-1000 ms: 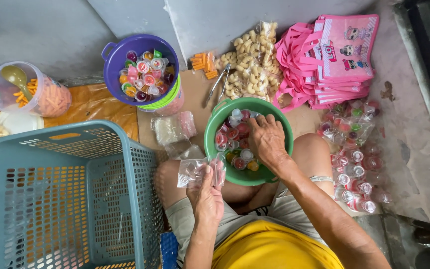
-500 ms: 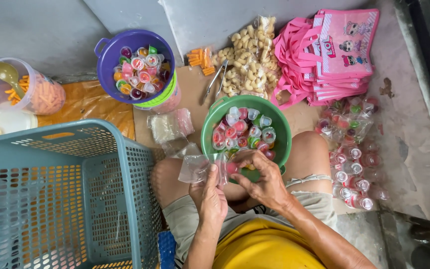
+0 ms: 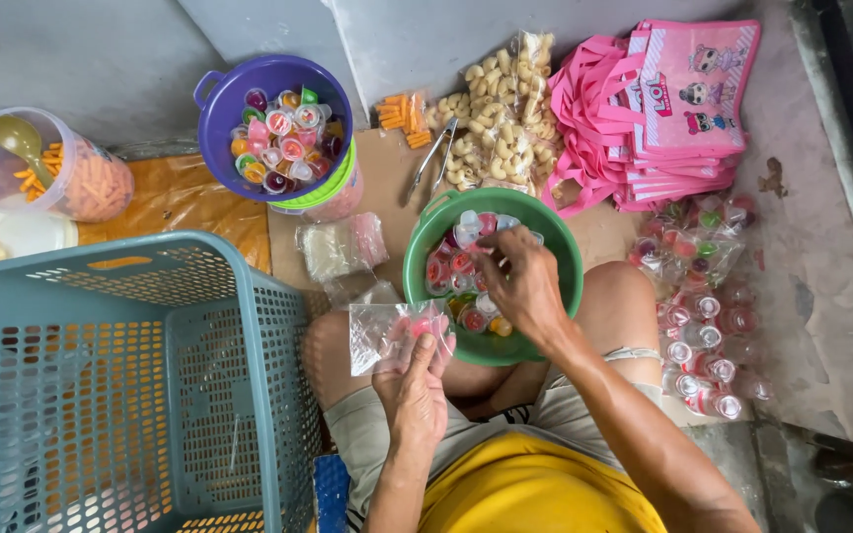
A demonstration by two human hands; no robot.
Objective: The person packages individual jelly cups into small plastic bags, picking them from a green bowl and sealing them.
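Right hand [image 3: 523, 281] is down inside the green bowl [image 3: 426, 247] at the centre of the frame, fingers curled over the jelly cups [image 3: 456, 265] there; whether a cup is actually pinched between the fingertips cannot be told, as the hand covers them. Left hand [image 3: 415, 380] sits lower centre, thumb and fingers gripping the mouth of a small clear plastic bag [image 3: 379, 336], which already shows a few reddish cups inside. The bag is held just beside the bowl's lower left rim, over the person's knee.

Judgement: the step in hand is filling the bag, cup by cup, from the green bowl. The next move would call for the right hand to carry a cup across the rim to the bag mouth while the left keeps that mouth spread.

Surroundings, working outward:
- More empty clear bags [image 3: 340, 247] lie on the cardboard left of the bowl.
- Metal tongs [image 3: 433, 158] lie above the bowl, beside packets of pale snacks [image 3: 496, 118].
- A purple bowl [image 3: 219, 118] of mixed-colour jelly cups stands upper left of centre.
- A stack of pink tote bags [image 3: 683, 109] occupies the upper right.
- Filled packets of cups [image 3: 698, 296] lie at right.
- A blue-grey plastic basket [image 3: 120, 395] fills the lower left.
- A clear tub [image 3: 91, 183] of orange snack sticks stands at far upper left.
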